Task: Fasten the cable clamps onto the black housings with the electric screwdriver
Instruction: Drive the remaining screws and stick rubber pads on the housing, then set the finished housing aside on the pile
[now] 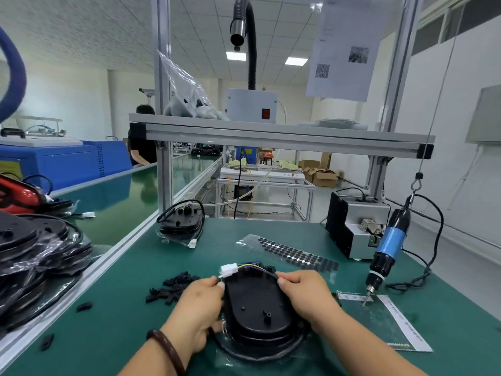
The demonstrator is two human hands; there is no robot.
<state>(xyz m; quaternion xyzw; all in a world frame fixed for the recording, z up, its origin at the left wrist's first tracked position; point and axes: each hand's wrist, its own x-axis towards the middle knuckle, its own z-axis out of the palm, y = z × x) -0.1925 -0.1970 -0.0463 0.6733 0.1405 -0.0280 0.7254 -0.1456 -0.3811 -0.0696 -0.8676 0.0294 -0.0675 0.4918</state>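
Observation:
A black oval housing (257, 308) lies on the green mat right in front of me, on top of a stack of similar ones. Its black cable (267, 272) runs across the far end and ends in a white connector (229, 269). My left hand (202, 302) pinches the cable just below the connector. My right hand (303, 291) pinches the same cable at the housing's right side. A pile of small black cable clamps (173, 289) sits left of the housing. The blue electric screwdriver (387, 248) hangs on a hook at the right, its bit resting on the mat.
Another housing with coiled cable (181, 221) lies at the back left. A sheet of black round pads (295, 253) lies behind my hands. A screw feeder box (355, 226) stands at the right. Bagged housings (40, 253) pile on the left conveyor. A plastic bag (390, 324) lies right.

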